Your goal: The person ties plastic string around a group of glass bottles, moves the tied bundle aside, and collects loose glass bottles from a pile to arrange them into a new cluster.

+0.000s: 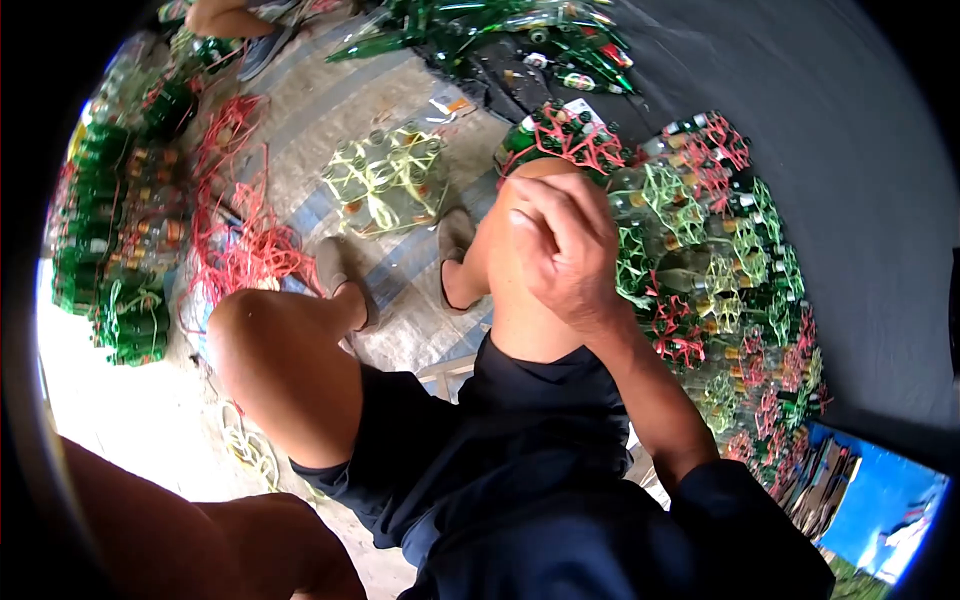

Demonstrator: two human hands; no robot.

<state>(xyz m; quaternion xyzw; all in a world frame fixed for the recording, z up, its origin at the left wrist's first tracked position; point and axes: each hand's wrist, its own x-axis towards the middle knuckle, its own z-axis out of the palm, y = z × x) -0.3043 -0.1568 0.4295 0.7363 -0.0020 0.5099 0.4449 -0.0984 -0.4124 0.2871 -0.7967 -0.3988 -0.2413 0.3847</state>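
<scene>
The person's right hand (pixel 568 245) is raised over the right knee (pixel 505 225), its fingers bent in toward the thumb; whether they pinch anything cannot be told. The left arm (pixel 180 520) runs out of view at the lower left, so the state of the left hand's fingers cannot be told. The bundle of clear bottles (pixel 385 180), netted in pale yellow-green string, stands on the striped mat (pixel 325 88) just ahead of the shoes (pixel 340 270); whether the bottles hold anything is too small to see. A tangle of red string (pixel 255 255) lies to its left. Rows of netted bottle bundles (pixel 720 270) line the right side, beside a black sheet (pixel 850 200). Loose green bottles (pixel 470 30) lie in a heap at the top, and more bottles (pixel 95 220) are stacked at far left
</scene>
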